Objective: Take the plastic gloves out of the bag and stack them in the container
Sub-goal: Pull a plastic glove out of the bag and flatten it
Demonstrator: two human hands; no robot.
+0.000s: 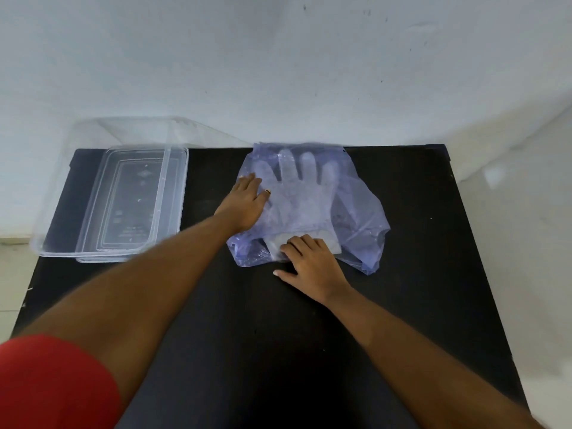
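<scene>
A: Gloves lie inside the bag at the back of the surface, fingers toward the wall. How do we get them out cleanly?

B: Our left hand lies flat and spread on the bag's left side, gripping nothing. We let it pin the film so the bag cannot follow.

A: And our right hand?

B: It rests at the bag's near mouth, fingers curled onto the white cuff edge showing there. Whether it has pinched the cuffs we cannot tell.

A: So we pull toward us?

B: Low and straight, we think, taking the whole pile by the cuffs so the sheets don't fan apart. Thin film clings, so we go slowly.

A: Then left to the container?

B: Yes, it sits open, well apart from the bag, with its lid seemingly lying in it. We may need to move that first.
</scene>
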